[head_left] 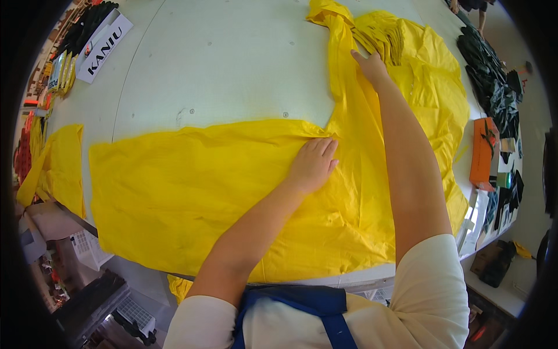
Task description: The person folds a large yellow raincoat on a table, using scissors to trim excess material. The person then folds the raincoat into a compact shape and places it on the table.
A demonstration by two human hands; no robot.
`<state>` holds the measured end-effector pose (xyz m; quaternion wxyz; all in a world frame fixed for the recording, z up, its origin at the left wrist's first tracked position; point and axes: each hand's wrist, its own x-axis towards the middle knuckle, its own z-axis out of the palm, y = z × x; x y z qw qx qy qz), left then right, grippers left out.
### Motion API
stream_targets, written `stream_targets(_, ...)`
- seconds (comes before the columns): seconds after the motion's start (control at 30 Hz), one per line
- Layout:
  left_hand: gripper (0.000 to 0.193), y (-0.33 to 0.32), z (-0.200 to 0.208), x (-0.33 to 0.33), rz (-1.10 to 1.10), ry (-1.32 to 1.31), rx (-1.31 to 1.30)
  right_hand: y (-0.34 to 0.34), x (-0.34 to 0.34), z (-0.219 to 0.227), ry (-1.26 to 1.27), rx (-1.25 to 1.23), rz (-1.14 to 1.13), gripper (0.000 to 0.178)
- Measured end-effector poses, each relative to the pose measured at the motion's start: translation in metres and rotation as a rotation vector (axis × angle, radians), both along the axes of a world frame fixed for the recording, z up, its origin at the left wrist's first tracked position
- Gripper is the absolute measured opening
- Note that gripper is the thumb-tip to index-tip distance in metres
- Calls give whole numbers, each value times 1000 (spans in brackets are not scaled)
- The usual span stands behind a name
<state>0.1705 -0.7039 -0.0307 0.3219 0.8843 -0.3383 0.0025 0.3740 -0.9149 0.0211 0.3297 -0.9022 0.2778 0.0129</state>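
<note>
A yellow sheet [192,186] lies across the desk [221,70], flatter at left, rumpled at right. The left hand [314,166] rests on it palm down, gripping nothing; the right hand [372,68] touches the upper folds — its grasp cannot be told. Smoothing probably goes best with the left anchoring lightly — creases eased outward, never dragged.

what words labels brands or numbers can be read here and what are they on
White box, upper left: large black letters, legible, but I won't copy them.
Packets beside it: small dark print, not copied either.
Orange box, right: any print too blurred to read.
Yellow material: no lettering visible.
</note>
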Motion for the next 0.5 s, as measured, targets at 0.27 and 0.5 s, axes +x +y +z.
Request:
stream_targets(0.27,59,-8,0,-2,8,-67,153,1,-49,78,-508,1317,95,23)
stream_targets(0.5,52,-7,29,-2,-109,341,407,201,-188,56,-423,-228,1301,37)
